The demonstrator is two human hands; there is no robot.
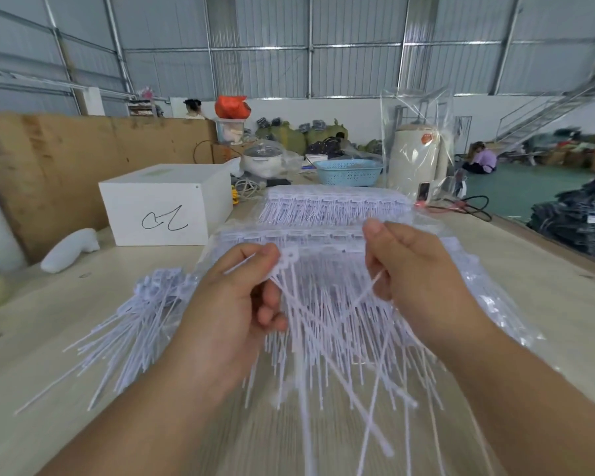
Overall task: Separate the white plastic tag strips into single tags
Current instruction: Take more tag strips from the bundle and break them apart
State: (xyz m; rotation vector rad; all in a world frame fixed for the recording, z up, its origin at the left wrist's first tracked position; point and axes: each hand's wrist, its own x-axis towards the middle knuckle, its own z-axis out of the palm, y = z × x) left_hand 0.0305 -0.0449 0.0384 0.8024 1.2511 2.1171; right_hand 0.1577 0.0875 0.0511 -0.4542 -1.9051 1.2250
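My left hand (234, 297) grips a bunch of white plastic tags (310, 324) by their heads, the long tails hanging down and fanning toward me. My right hand (413, 269) pinches the head bar of a tag strip (327, 247) at its right end, with one tail running through its fingers. A heap of loose single tags (128, 324) lies on the table to the left. More joined strips (334, 207) lie in clear plastic bags beyond my hands.
A white box (165, 204) with a scribble stands at the left back, a white soft lump (69, 249) beside it. Behind are a blue basket (349, 171), a rice cooker (263, 161), a cream cylinder (414, 159) and clear bags. The table's right edge (547, 242) drops to the floor.
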